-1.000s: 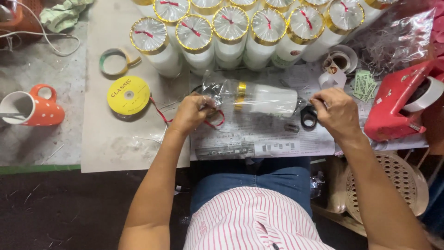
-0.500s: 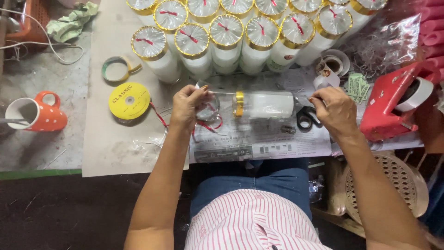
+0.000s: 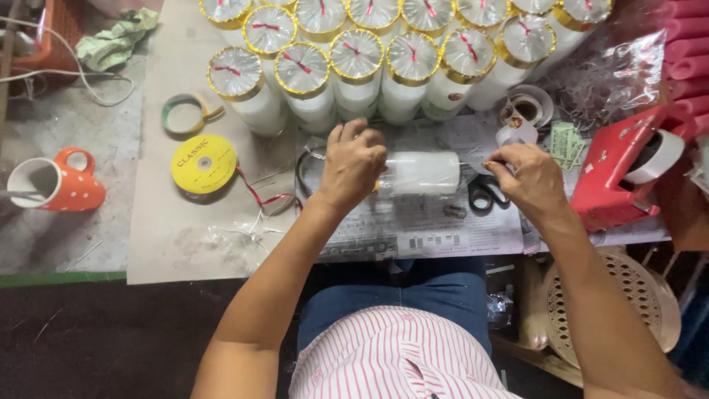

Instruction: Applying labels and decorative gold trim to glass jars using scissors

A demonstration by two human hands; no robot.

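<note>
The person sits at the table [image 3: 185, 244] with a white cylinder [image 3: 418, 174] lying on its side across a sheet of newspaper [image 3: 413, 229] in front of them. The cylinder is sleeved in clear plastic wrap. The left hand [image 3: 353, 164] lies over its left end, fingers [image 3: 347, 134] curled down and closed around the gathered wrap there, so that end is hidden. The right hand [image 3: 526, 177] is at the opposite end, fingers pinched shut on the wrap at the cylinder's base; what exactly sits between the fingertips I cannot make out.

Just beside the right hand, on the newspaper, lie black-handled scissors [image 3: 481, 195]. A thin red ribbon [image 3: 258, 198] trails from under the left hand across to a yellow ribbon spool [image 3: 204, 163] lying flat on the table. Beyond that spool rests a loose ring of green-and-yellow tape [image 3: 185, 113].

Along the far edge stands a tight row of finished cylinders [image 3: 354, 66], upright, each wrapped, gold-rimmed and tied on top with red ribbon. To the right sits a red tape dispenser [image 3: 620, 174], with small white tape rolls [image 3: 524, 111] and a little stack of green labels [image 3: 567, 142] between it and the row. Well off to the left an orange mug [image 3: 63, 188] lies tipped on its side.
</note>
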